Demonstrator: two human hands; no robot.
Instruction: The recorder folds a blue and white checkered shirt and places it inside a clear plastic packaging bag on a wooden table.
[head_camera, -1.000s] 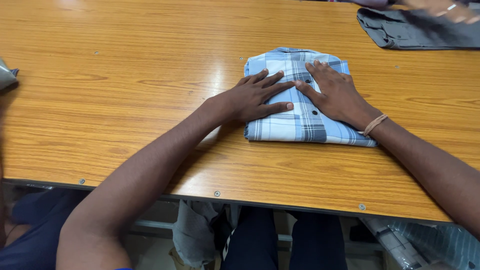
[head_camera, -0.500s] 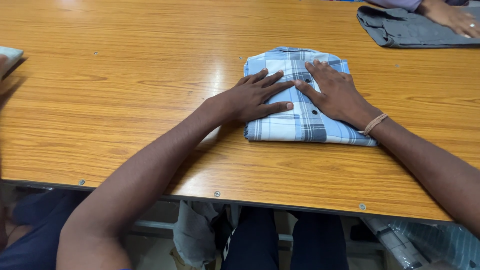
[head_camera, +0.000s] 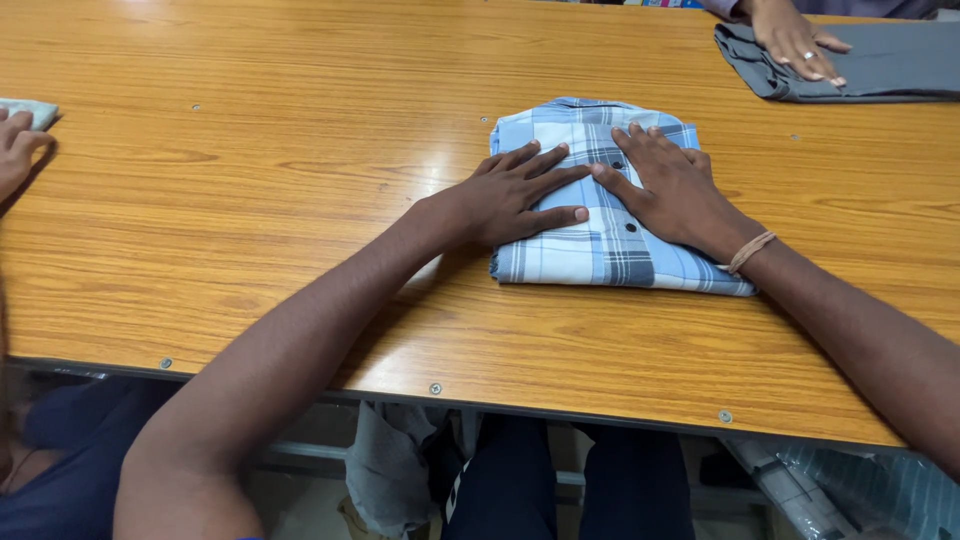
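Both hands lie flat and open, side by side and fingers spread, on the folded blue-and-white checked cotton shirt (head_camera: 600, 215): the left hand (head_camera: 515, 195) on its left half, the right hand (head_camera: 670, 190) on its right half, gripping nothing. The shirt rests on the orange wooden table (head_camera: 250, 200), right of the middle. The step in hand seems to be pressing the finished fold flat; the next move calls for even pressure, so the layers do not slip.

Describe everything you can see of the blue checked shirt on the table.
The blue checked shirt is woven cloth in light blue, white and grey plaid, folded into a neat rectangle with dark buttons showing. It lies flat on the wooden table, near its middle. The left hand and right hand press on it, palms down, fingers spread.
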